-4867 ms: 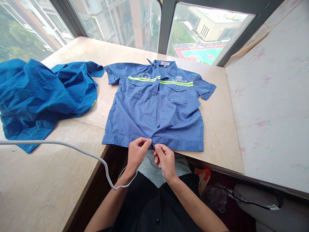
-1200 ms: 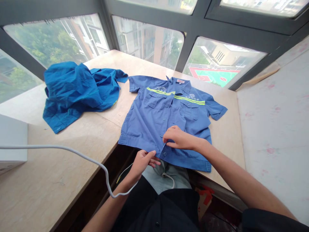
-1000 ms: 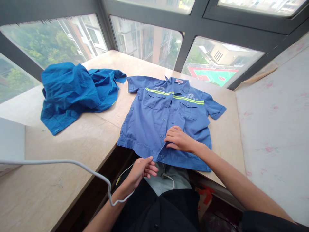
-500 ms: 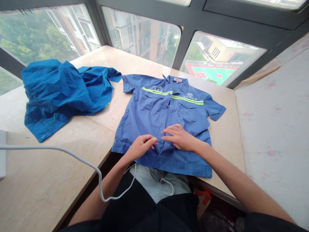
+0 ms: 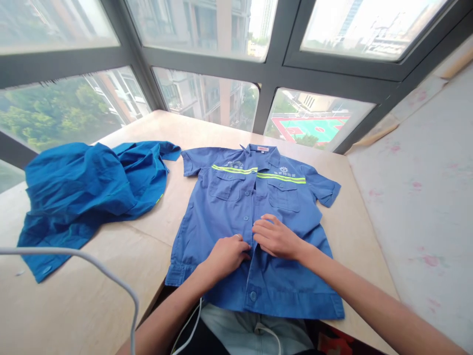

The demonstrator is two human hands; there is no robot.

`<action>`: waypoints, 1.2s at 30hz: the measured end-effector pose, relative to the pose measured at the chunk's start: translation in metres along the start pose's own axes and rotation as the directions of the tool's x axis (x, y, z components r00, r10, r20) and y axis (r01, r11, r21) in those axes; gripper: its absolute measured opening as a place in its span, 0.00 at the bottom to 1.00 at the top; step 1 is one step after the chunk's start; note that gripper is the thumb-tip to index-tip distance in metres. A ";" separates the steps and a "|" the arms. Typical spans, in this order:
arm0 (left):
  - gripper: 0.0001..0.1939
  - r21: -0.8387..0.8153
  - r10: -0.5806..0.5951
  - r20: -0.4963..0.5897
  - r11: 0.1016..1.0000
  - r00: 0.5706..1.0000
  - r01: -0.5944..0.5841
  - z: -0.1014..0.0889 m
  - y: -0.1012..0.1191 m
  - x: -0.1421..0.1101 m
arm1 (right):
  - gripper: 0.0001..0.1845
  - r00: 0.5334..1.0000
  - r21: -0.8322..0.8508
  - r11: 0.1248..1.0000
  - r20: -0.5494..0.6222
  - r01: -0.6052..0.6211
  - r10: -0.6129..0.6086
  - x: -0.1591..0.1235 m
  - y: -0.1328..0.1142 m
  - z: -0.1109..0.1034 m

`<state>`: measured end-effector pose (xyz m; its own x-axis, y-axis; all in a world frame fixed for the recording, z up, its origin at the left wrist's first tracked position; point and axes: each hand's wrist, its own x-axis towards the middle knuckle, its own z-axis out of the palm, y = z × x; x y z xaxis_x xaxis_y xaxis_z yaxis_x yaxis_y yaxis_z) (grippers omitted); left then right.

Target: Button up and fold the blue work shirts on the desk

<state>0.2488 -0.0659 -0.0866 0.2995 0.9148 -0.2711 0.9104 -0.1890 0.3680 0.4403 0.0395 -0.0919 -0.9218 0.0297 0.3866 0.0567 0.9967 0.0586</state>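
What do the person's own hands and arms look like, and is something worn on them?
The left hand and right hand wear no gloves. No watch or bracelet shows at the wrists. The forearms are slim and bare, with no sleeve in view. A small pale glint shows by the left fingers; I cannot tell if it is a ring. A smooth grey cable passes over the left forearm.

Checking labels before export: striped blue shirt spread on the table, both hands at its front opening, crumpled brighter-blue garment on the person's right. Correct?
One error: the crumpled garment is on the person's left, as the head view shows. The striped shirt is spread on the table, with left hand and right hand at its front opening.
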 end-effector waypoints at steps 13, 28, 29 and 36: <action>0.13 0.075 0.129 0.072 0.988 0.989 -0.134 -0.016 -0.016 0.011 | 0.05 0.989 0.178 0.974 0.067 -0.140 0.130 -0.013 -0.011 0.000; 0.11 -0.648 0.035 0.020 0.761 0.999 -0.014 -0.011 -0.025 0.016 | 0.10 0.947 0.201 0.971 -0.262 -0.132 0.183 -0.024 -0.036 0.023; 0.12 -0.684 0.031 0.030 0.730 0.999 -0.002 -0.010 -0.025 0.016 | 0.10 0.948 0.202 0.970 -0.259 -0.134 0.185 -0.023 -0.035 0.020; 0.12 -0.680 0.029 0.131 0.730 0.991 0.068 -0.004 -0.023 0.021 | 0.06 0.984 0.171 0.983 -0.151 -0.070 0.097 -0.012 -0.029 0.000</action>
<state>0.2327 -0.0412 -0.0974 0.3611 0.8541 -0.3745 0.4913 0.1671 0.8548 0.4500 0.0107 -0.0978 -0.8433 0.1139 0.5253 0.0546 0.9904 -0.1271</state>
